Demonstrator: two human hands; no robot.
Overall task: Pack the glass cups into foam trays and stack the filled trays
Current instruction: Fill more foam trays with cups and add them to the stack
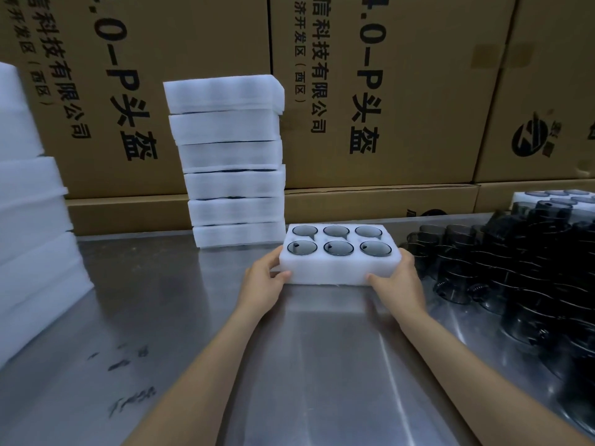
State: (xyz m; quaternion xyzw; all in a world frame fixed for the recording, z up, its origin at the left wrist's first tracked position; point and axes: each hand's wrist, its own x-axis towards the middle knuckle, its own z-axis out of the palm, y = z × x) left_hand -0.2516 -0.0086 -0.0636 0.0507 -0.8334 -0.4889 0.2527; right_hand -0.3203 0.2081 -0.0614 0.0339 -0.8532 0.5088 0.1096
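So the filled foam tray [335, 268] sits on the steel table [193, 317], right in front of me, all six pockets holding a smoky glass cup [338, 247]. My left hand [265, 280] grips the left end and my right hand [399, 278] grips the right end, thumbs on the near face and fingers wrapped round the sides. I'd guess the foam itself weighs almost nothing and squishes easily, so the weight is all glass, and the cups only sit in their holes, nothing holds them down. So I'd keep it level and squeeze from both ends low down, not pinch the top edge where the foam could bend. The stack of filled trays [231, 162] stands just behind and to the left, six high and leaning a bit, so that's the wobbly bit if I bump it. Loose cups [515, 268] crowd the table just beside my right hand, close enough to knock. More foam [29, 204] is piled far left, and cardboard boxes [402, 91] wall off the back.
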